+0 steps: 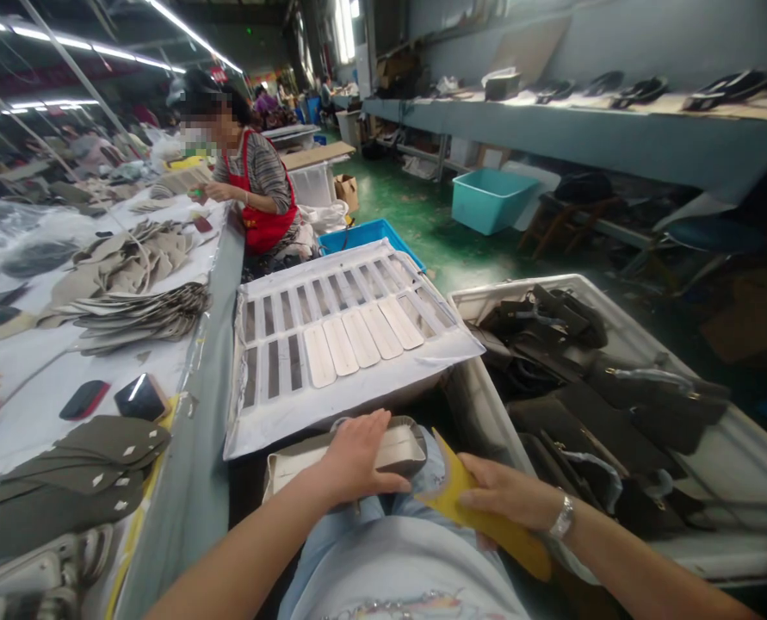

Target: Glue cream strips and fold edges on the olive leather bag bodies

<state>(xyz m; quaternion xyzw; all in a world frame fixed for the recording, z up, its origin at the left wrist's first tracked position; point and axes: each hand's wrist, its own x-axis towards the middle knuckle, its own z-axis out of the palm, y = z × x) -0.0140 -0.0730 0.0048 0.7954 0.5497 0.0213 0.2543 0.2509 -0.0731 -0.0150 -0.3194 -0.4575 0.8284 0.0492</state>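
Note:
My left hand (359, 452) lies with its fingers stretched out on a grey-and-cream bag piece (404, 446) resting over my lap. The thumb is spread toward my right hand. Thumb and fingers of my right hand (509, 492) are closed on a thin yellow sheet (448, 478), which stands tilted beside the bag piece. Part of the sheet is hidden behind that hand. Just beyond my hands, a white slotted board (350, 398) carries several cream strips (355, 343) over some of its slots.
A white bin (518, 430) of dark bags (590, 413) stands at right. On the left table (195, 344) lie grey cut pieces (66, 469), a stack of flaps (144, 319) and a phone-like dark object (141, 398). A person in a red apron (257, 207) works beyond.

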